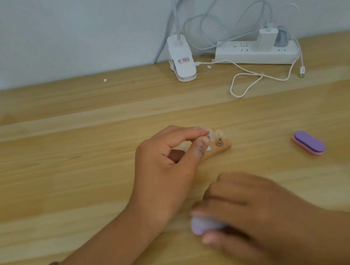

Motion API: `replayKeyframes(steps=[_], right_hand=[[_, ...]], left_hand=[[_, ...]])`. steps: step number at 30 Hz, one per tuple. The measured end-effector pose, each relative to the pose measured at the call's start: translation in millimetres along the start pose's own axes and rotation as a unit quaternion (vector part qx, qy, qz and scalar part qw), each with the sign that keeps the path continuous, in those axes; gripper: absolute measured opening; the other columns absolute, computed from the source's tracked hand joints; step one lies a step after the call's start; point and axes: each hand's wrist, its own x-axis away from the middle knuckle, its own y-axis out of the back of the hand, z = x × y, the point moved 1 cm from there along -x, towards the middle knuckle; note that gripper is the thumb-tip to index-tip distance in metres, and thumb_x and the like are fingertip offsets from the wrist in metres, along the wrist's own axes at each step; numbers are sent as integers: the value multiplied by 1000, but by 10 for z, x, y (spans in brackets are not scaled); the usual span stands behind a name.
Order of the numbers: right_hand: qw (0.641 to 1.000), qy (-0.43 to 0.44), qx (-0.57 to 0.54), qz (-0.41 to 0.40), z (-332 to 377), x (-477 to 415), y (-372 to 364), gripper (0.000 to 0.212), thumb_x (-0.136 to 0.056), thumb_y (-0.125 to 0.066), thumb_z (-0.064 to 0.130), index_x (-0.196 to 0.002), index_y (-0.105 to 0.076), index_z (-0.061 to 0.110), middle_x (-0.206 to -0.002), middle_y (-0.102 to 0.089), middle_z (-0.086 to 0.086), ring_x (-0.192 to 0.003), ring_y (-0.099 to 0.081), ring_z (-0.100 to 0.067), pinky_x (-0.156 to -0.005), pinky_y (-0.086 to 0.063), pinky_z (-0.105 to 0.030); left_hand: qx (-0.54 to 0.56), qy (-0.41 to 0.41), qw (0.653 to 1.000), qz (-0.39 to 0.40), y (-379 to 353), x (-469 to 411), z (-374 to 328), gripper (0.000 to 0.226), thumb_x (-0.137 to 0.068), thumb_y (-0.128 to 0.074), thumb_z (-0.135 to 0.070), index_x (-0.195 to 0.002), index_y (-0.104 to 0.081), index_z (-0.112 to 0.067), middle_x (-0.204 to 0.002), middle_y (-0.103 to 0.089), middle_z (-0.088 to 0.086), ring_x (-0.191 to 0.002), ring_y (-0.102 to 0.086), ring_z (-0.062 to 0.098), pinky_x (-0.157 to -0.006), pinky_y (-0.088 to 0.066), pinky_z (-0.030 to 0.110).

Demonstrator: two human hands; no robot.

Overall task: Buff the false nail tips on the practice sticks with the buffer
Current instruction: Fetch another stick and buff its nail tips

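The left hand (165, 168) curls its thumb and forefinger together and pinches one clear false nail tip (209, 134) at its fingertips, with the other fingers folded below. A second nail tip (220, 133) stands on its stick just beyond those fingertips, and a third pale tip (183, 146) shows faintly behind the fingers. All three sit on one small wooden holder (225, 148), which is partly hidden under the hand. The right hand (256, 206) is blurred, its fingers curled round one lilac buffer (203, 225) that pokes out past the fingertips, near the left wrist. A second purple and pink buffer (308, 142) lies on the wooden table (63, 168), well apart from both hands. Far beyond the fingers stand one white clip lamp (182, 62) and one power strip (255, 54).
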Motion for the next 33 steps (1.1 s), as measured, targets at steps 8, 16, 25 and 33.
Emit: replayKeyframes(steps=[8, 16, 25, 33], right_hand=[[931, -190, -168, -262, -374, -49, 192, 27, -93, -69, 21, -119, -61, 19, -111, -66, 5, -95, -69, -8, -89, -52, -19], [957, -122, -75, -251, -324, -65, 200, 20, -93, -65, 8, -113, -65, 8, -109, -67, 1, -100, -65, -9, -91, -48, -17], [965, -97, -43, -240, -291, -49, 158, 22, -92, -64, 10, -114, -66, 10, -102, -64, 0, -95, -61, -5, -91, -45, -13], [927, -274, -62, -248, -518, -64, 280, 20, -86, -73, 15, -98, -62, 26, -95, -61, 19, -86, -55, -8, -74, -39, -12]], left_hand=[[70, 9, 997, 33, -2, 3, 48, 15, -85, -72, -7, -83, -77, -21, -79, -70, -10, -40, -42, -1, -42, -31, 11], [90, -7, 993, 77, -5, 38, 6, 10, -80, -73, -23, -87, -79, -20, -77, -70, -6, -42, -38, 2, -43, -29, 14], [105, 8, 991, 78, -14, 22, 7, 8, -78, -74, -15, -84, -78, -19, -75, -70, -8, -43, -47, -4, -44, -32, 9], [144, 54, 985, 75, 13, -2, -3, 10, -81, -68, -25, -85, -77, -21, -75, -74, -3, -34, -36, 2, -39, -28, 11]])
